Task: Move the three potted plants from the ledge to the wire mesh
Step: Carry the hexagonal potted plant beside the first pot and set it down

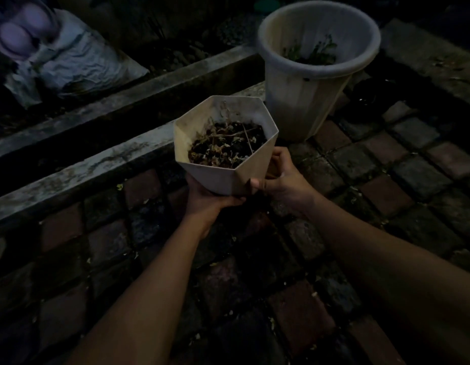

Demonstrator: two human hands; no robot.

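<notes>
A white angular pot (223,169) with dark soil and dried stems is held in the air over the brick paving, close to the concrete ledge (102,164). My left hand (207,198) cups it from underneath. My right hand (278,180) grips its right side, thumb on the front face. A taller round white pot (305,98) with a small green plant inside stands at the ledge's right end, behind the held pot. No wire mesh is visible in this dim scene.
A second concrete strip (123,96) runs parallel behind the ledge with a dark gap between them. A crumpled pale sack (78,67) lies at the back left. Brick paving (373,185) covers the ground near me and to the right.
</notes>
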